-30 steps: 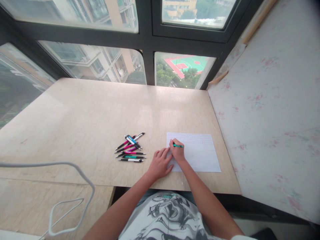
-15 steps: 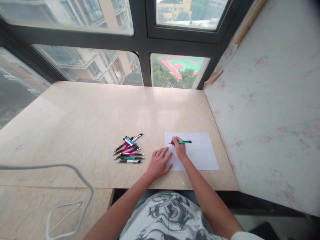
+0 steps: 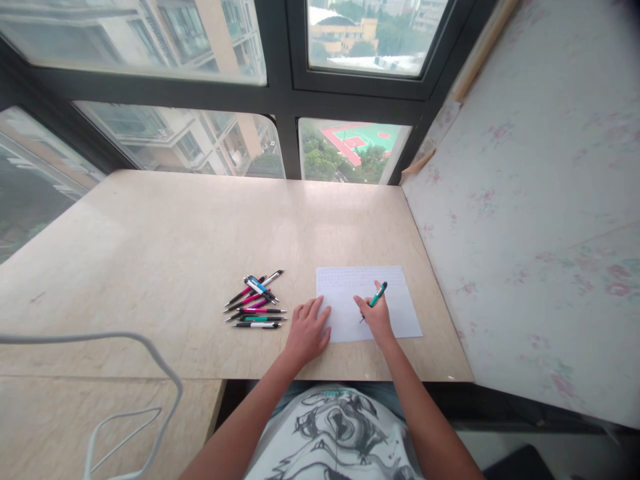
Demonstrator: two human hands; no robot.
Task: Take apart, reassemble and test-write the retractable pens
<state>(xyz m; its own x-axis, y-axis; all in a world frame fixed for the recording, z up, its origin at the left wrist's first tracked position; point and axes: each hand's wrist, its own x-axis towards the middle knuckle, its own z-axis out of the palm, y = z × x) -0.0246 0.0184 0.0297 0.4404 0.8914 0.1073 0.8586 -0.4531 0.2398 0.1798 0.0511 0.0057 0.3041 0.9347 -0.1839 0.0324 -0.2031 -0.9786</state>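
A white sheet of paper (image 3: 395, 303) with faint handwriting along its top lies near the desk's front right. My right hand (image 3: 376, 319) is closed around a teal pen (image 3: 377, 295), tip down on the paper's middle and cap end tilted up to the right. My left hand (image 3: 306, 331) lies flat with fingers spread, pressing the sheet's left edge. A loose pile of several pens (image 3: 256, 303), pink, teal, blue and white, rests just left of that hand.
The beige marble desk (image 3: 175, 247) runs to dark-framed windows (image 3: 280, 100) at the back. A floral-papered wall (image 3: 530, 200) bounds the right side. A white wire frame (image 3: 150, 373) juts over a lower ledge at front left.
My right hand moved down and to the right from the sheet's top left to its middle, and the teal pen swung from lying flat to standing steeply. The left hand stayed on the paper's edge.
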